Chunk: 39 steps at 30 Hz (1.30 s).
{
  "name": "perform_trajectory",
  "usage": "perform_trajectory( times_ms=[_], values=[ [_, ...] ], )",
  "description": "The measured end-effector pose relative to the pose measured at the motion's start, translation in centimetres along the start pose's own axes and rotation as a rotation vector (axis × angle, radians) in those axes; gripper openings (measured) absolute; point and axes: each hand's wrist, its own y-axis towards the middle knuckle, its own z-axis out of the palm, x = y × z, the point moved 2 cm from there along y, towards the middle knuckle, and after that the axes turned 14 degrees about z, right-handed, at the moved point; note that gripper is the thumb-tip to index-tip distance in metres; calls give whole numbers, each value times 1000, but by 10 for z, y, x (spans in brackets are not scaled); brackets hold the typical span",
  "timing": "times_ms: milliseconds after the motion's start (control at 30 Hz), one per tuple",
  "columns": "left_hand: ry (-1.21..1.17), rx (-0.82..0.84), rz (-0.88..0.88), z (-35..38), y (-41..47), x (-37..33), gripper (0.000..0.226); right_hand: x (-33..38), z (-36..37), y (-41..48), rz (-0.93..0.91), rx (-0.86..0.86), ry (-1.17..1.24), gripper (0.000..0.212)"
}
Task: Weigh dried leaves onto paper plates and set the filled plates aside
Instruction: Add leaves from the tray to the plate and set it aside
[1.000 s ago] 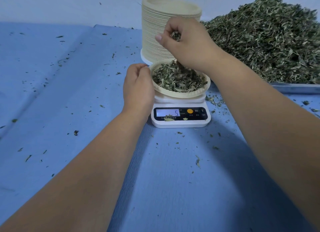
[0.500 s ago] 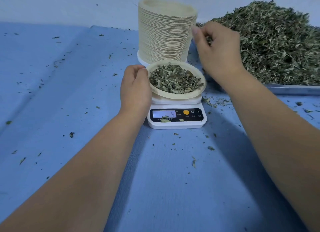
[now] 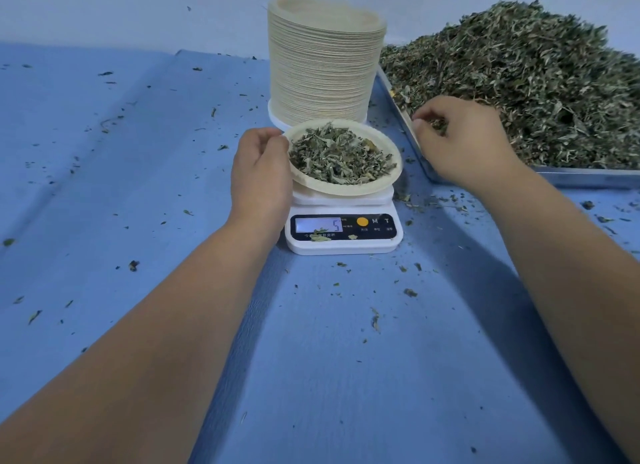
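Note:
A paper plate (image 3: 349, 188) filled with dried leaves (image 3: 341, 157) sits on a small white scale (image 3: 343, 236) whose display reads 5. My left hand (image 3: 259, 172) grips the plate's left rim, and the plate tilts slightly up on that side. My right hand (image 3: 460, 141) hovers over the near left corner of the metal tray (image 3: 585, 176), fingers curled with a few dried leaves pinched at their tips. The tray holds a large heap of dried leaves (image 3: 530, 82).
A tall stack of empty paper plates (image 3: 323, 65) stands right behind the scale. Blue cloth (image 3: 121, 186) covers the table, with loose leaf bits scattered across it, thickest between the scale and the tray.
My right hand has moved from above the plate rightward and down to the tray's corner. My left hand has stayed on the plate's rim, and the plate now tilts a little.

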Motion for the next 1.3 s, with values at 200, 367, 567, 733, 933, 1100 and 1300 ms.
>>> perform_trajectory(
  times_ms=[200,367,567,733,933,1100,1300],
  values=[
    [-8,15,-8,0,-1,-1,9,42,8,-39,-204,319,162,51],
    [-17,19,-29,-1,-2,-2,12,42,13,-43,-142,424,164,55],
    [-29,24,-40,-2,-4,-6,21,36,12,-40,-65,311,327,42],
    [-27,23,-59,-2,-6,-9,29,33,7,-46,-122,289,477,19],
    [-43,14,-70,-3,-6,-8,35,42,11,-59,-282,419,512,34],
    [-38,25,-75,-3,-5,-7,33,38,13,-55,-223,397,495,34],
    [-31,29,-68,-3,-4,-6,31,34,15,-51,-209,355,464,35]
  ],
)
